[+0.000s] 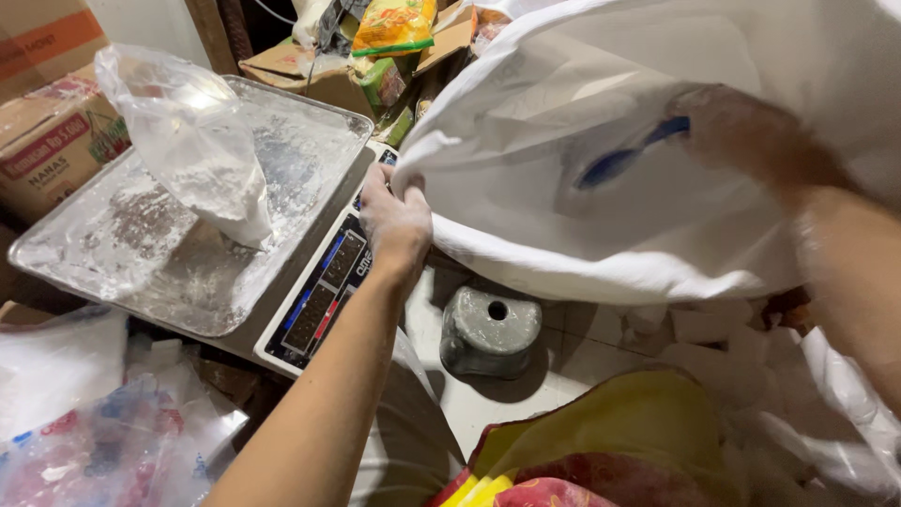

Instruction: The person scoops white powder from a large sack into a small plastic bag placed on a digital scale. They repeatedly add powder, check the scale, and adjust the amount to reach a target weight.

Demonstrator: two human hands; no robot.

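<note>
I see left hand (394,221) gripping white sack (601,188) rim, right hand (751,131) blurred inside, grip unclear; risk: rim slips, flour spills beside scale (319,300)

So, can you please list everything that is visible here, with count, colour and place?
white sack: one, white, upper right, mouth held open
blue scoop: one, blue, inside the sack, seen through the fabric
clear plastic bag: one, holding white powder, on the scale tray
scale tray: one, metal, dusted white, left
scale keypad: one, dark, front of the scale
grey weight: one, grey, on the floor, centre
cardboard boxes: several, brown, top left
left hand: fingers gripping the sack's rim
right hand: inside the sack, at the scoop
</note>
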